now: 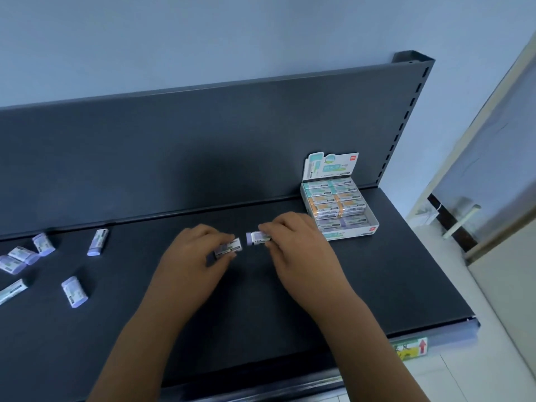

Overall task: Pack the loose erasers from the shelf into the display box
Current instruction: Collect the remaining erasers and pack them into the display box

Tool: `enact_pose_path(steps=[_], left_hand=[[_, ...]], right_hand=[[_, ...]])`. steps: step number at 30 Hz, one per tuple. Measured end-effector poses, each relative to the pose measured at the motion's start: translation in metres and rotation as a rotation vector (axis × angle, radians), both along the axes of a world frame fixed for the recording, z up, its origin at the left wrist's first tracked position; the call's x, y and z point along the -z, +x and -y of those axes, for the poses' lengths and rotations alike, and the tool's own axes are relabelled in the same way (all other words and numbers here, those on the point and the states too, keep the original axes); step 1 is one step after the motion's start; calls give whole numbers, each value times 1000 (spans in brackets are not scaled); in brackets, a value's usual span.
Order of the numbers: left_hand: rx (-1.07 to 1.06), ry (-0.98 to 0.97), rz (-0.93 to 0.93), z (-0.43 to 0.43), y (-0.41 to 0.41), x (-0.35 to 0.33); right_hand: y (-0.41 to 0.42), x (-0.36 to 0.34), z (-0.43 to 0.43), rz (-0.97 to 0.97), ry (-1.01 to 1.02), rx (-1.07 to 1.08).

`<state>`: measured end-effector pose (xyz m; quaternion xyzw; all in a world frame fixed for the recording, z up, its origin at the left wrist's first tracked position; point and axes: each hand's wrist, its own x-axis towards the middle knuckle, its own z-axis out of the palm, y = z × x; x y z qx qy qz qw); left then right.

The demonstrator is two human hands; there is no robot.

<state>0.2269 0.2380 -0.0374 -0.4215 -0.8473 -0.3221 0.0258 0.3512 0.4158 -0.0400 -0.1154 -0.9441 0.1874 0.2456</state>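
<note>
On the dark grey metal shelf (391,285), a white cardboard display box (352,234), nearly full, is stood at the far right. One lilac paper-sleeved eraser (230,247) is pinched in the curled left grip (188,256), a second eraser (256,238) in the right grip (301,256). More loose erasers (74,291) are scattered at the left. Either could be dropped from fingertip holds, or jammed in the box's narrow gap.

Grey back panel (203,146), blue wall (174,39), white floor tiles (464,372).
The back panel rises just beyond the fingers (208,233), with the wall above it. Well to the fingers' right, a slotted upright (406,117) ends the panel. Nearer than the fingers and to their right sits a label (410,348) with a red arrow, the floor tiles just beside it.
</note>
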Motion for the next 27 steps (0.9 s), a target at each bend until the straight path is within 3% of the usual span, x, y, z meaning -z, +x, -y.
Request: enact_pose_path(steps=[9, 19, 27], left_hand=[[39, 0, 40, -57, 15, -7], [37, -25, -34, -154, 53, -14], [-6, -92, -43, -196, 69, -8]], right_hand=[[19, -3, -49, -17, -15, 12], [59, -18, -168, -37, -65, 82], [71, -4, -212, 42, -82, 29]])
